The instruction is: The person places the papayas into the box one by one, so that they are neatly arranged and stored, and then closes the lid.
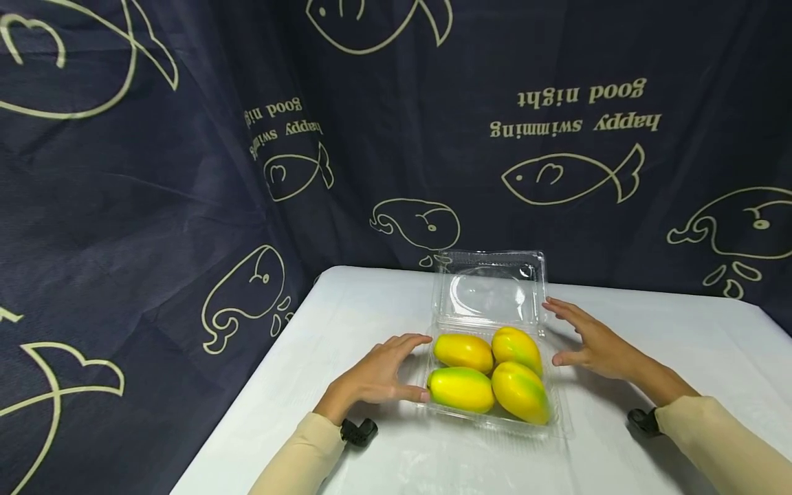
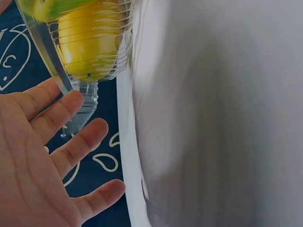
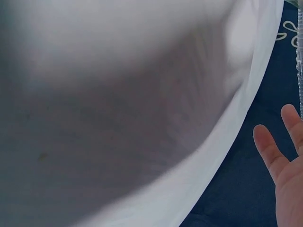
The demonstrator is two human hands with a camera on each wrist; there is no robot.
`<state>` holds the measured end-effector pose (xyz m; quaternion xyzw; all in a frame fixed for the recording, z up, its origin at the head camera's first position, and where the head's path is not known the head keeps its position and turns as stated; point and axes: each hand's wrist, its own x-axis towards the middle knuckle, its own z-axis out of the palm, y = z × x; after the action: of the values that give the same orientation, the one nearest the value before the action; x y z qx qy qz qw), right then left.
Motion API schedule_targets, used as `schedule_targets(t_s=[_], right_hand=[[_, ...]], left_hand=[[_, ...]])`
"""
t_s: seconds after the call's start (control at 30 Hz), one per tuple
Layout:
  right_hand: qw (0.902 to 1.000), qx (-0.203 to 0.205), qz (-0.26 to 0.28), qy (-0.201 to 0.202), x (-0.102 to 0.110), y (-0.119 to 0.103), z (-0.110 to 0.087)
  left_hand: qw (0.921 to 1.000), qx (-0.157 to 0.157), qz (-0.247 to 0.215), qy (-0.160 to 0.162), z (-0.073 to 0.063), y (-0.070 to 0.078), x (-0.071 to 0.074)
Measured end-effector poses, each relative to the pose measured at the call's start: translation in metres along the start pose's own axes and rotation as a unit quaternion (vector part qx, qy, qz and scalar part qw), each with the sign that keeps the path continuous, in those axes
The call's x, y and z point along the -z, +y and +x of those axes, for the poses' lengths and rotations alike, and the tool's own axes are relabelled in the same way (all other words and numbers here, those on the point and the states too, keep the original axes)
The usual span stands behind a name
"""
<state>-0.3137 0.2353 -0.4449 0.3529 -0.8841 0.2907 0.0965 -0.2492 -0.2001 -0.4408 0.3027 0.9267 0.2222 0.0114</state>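
A clear plastic clamshell box (image 1: 559,412) sits on the table with its lid (image 1: 489,292) raised at the back. Several glossy yellow-green fruits that look like mangoes (image 1: 460,389) fill its base in two rows. My left hand (image 1: 377,375) is at the box's left side, thumb and fingers spread, fingertips close to the rim; whether they touch is hard to tell. In the left wrist view, the fingers (image 2: 78,153) are extended beside the box wall. On the right, my right hand (image 1: 597,347) has its fingers spread near the lid's right edge, holding nothing.
A white cloth covers the table (image 1: 371,302). Dark blue curtains (image 1: 396,124) with fish drawings and lettering hang behind it and along the left. Each wrist wears a black strap device (image 1: 359,433).
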Motion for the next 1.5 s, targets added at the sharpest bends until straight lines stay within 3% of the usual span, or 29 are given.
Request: schedule_targets(t_s=[0.37, 0.63, 1.03, 1.13, 1.5], right_hand=[[0.9968, 0.024, -0.056, 0.052, 0.0, 0.001, -0.003], [0.9946, 0.058, -0.054, 0.066, 0.003, -0.007, -0.009], [0.9964, 0.022, -0.022, 0.079, 0.0, -0.018, -0.019], [0.9962, 0.028, -0.009, 0.082, 0.0, -0.02, -0.021], [0.9946, 0.045, -0.004, 0.094, 0.001, -0.019, -0.024]], left_hand=[[1.0, 0.002, 0.0, -0.007, 0.002, -0.001, -0.001], [1.0, -0.001, 0.001, -0.004, 0.002, -0.002, -0.003], [1.0, -0.005, -0.006, 0.0, 0.002, -0.002, -0.002], [1.0, 0.0, -0.01, -0.001, 0.003, 0.0, 0.0], [0.9993, 0.008, -0.019, 0.03, 0.02, 0.001, 0.014]])
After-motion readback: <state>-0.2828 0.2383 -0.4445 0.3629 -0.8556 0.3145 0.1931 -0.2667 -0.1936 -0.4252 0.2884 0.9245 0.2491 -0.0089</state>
